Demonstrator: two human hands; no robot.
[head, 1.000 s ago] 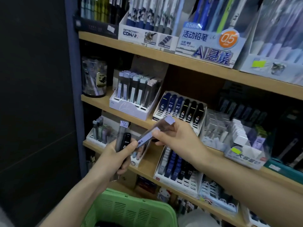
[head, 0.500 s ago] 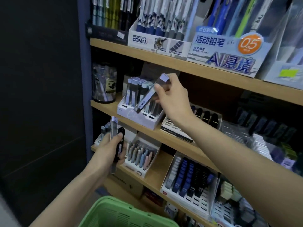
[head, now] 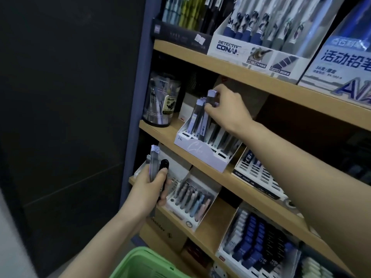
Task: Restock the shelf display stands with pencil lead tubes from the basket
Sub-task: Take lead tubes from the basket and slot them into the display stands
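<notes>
Lavender-capped lead tube [head: 205, 123] stands tilted in white display stand [head: 200, 155].

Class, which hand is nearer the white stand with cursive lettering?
Right. The right hand pinches a lead tube just above the white stand; the left hand grips spare tubes lower down, apart from it.

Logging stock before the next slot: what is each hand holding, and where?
Right hand pinches a lead tube at its capped top. Left hand grips a clear tube and a black tube round their lower halves.

The right hand [head: 226, 111] pinches a lilac-capped lead tube [head: 209, 109], its foot in the white display stand [head: 200, 155]; the left hand [head: 148, 189] grips two tubes [head: 154, 163].
</notes>
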